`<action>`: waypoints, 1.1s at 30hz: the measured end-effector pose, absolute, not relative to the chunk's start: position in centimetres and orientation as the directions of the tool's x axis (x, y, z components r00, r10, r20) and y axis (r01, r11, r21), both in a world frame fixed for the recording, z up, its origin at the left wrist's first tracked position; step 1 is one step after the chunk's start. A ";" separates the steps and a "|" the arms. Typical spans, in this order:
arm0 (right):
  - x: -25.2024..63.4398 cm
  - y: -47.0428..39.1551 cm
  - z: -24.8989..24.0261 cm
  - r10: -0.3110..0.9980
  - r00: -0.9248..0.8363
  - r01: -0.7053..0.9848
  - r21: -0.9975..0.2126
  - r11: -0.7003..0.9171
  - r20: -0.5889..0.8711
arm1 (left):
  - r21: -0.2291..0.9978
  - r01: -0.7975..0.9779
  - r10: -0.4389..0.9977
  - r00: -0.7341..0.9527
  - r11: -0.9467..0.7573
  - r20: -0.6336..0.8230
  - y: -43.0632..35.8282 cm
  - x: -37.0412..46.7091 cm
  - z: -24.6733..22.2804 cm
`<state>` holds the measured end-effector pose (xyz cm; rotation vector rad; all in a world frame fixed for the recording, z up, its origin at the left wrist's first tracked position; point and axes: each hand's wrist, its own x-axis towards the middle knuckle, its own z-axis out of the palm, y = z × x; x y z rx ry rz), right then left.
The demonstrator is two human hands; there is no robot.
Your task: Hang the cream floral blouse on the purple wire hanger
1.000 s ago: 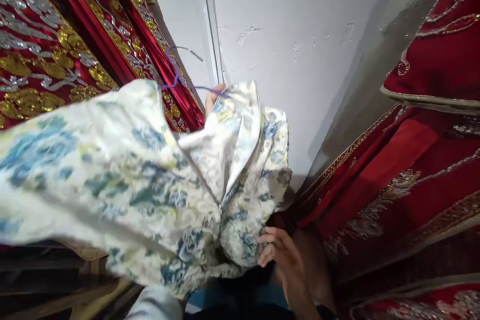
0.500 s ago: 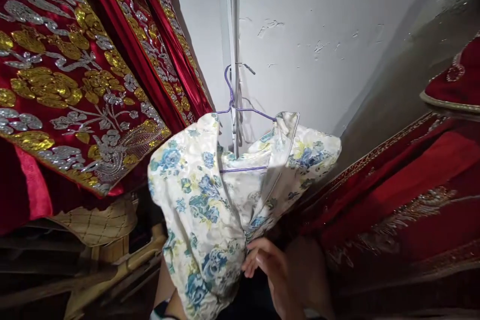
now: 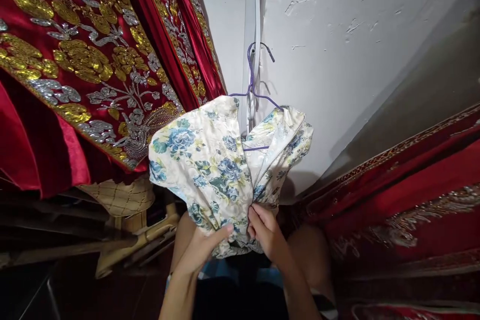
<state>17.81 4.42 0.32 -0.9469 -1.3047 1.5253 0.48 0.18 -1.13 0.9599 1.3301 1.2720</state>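
Note:
A white short-sleeved blouse (image 3: 219,160) with blue, green and yellow flowers hangs on a purple wire hanger (image 3: 252,87) in front of me. Its V neck overlaps at the front, and part of the hanger's lower bar shows inside the neckline. My left hand (image 3: 208,247) grips the lower left of the blouse, the thumb lying on top and the fingers hidden beneath the cloth. With fingers pinched together, my right hand (image 3: 264,227) holds the front edge below the V. The blouse's bottom is bunched between both hands.
Red cloth (image 3: 97,60) with gold and silver sequins hangs at left, above a bamboo chair (image 3: 138,240). The hanger hooks at a pale vertical strip (image 3: 257,5) on the white wall (image 3: 337,60). More red embroidered cloth (image 3: 412,200) lines the right side.
My left hand has come into sight on the lower left of the blouse. My right hand has closed on the front edge. The blouse's lower part is gathered higher, and the view has shifted left.

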 end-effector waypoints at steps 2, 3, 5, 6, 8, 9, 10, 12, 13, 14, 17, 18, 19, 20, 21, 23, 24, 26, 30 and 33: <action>17.4 3.9 0.2 0.968 -0.252 -0.155 -0.987 -0.047 -0.007 | 0.975 -0.167 0.967 -0.184 0.146 -0.176 1.1 0.4 -0.8; 17.5 3.7 0.2 0.977 -0.215 -0.129 -0.991 -0.040 -0.011 | 0.975 -0.171 0.959 -0.221 0.142 -0.179 1.7 0.2 -0.7; 18.4 3.4 0.4 0.987 -0.161 -0.057 -0.998 -0.018 -0.008 | 0.990 -0.116 0.913 -0.389 0.083 -0.122 3.0 -0.4 -1.0; 18.9 3.3 0.5 0.989 -0.146 -0.034 -0.999 -0.006 -0.001 | 0.998 -0.051 0.860 -0.508 0.030 -0.051 3.5 -0.6 -1.2; 19.6 3.3 0.7 0.991 -0.136 -0.024 -1.000 0.015 0.018 | 0.984 0.141 0.694 -0.698 -0.108 0.176 4.0 -0.3 -2.0; 19.7 3.3 0.7 0.990 -0.140 -0.026 -1.000 0.016 0.020 | 0.953 0.242 0.623 -0.721 -0.185 0.304 3.9 0.3 -2.4; 19.6 3.3 0.7 0.989 -0.147 -0.029 -1.000 0.007 0.012 | 0.909 0.328 0.601 -0.682 -0.257 0.416 3.7 1.2 -2.8; 19.0 3.3 0.7 0.986 -0.166 -0.026 -0.999 -0.030 -0.025 | 0.834 0.405 0.698 -0.469 -0.375 0.542 3.1 3.6 -3.3; 18.6 3.2 0.7 0.983 -0.179 -0.020 -0.999 -0.047 -0.043 | 0.822 0.396 0.762 -0.346 -0.410 0.547 2.8 4.7 -3.5; 18.3 3.3 0.7 0.979 -0.194 -0.009 -0.998 -0.060 -0.057 | 0.829 0.369 0.817 -0.245 -0.419 0.522 2.6 5.8 -3.5; 18.2 3.7 1.4 0.980 -0.191 0.012 -0.998 -0.058 -0.059 | 0.882 0.280 0.890 -0.151 -0.378 0.429 2.7 7.5 -3.2; 18.4 4.2 1.8 0.982 -0.180 0.003 -0.999 -0.052 -0.052 | 0.889 0.265 0.898 -0.133 -0.375 0.418 2.9 7.6 -3.0; 18.6 4.8 2.5 0.985 -0.166 -0.018 -0.998 -0.053 -0.049 | 0.887 0.263 0.905 -0.098 -0.378 0.415 3.2 7.6 -2.9; 18.9 5.6 3.4 0.987 -0.153 -0.048 -0.997 -0.056 -0.048 | 0.882 0.272 0.908 -0.054 -0.386 0.414 3.4 7.5 -2.7; 19.1 6.6 4.5 0.989 -0.143 -0.084 -0.995 -0.058 -0.046 | 0.872 0.290 0.910 -0.008 -0.396 0.416 3.6 7.3 -2.6; 19.5 8.9 7.5 0.991 -0.126 -0.150 -0.987 -0.052 -0.033 | 0.841 0.354 0.909 0.079 -0.409 0.409 4.0 6.9 -2.5; 19.6 10.2 9.2 0.994 -0.113 -0.172 -0.985 -0.030 -0.010 | 0.816 0.404 0.908 0.116 -0.414 0.403 4.1 6.7 -2.5; 19.5 12.5 12.7 0.993 -0.114 -0.196 -0.981 0.001 0.024 | 0.741 0.526 0.906 0.179 -0.417 0.383 4.5 6.3 -2.6; 18.8 14.8 17.0 0.977 -0.101 -0.260 -0.953 0.155 0.187 | 0.613 0.690 0.921 0.246 -0.385 0.301 6.1 5.4 -1.9; 18.2 14.2 16.4 0.964 -0.090 -0.223 -0.948 0.227 0.252 | 0.663 0.611 0.901 0.272 -0.433 0.338 7.7 4.4 0.7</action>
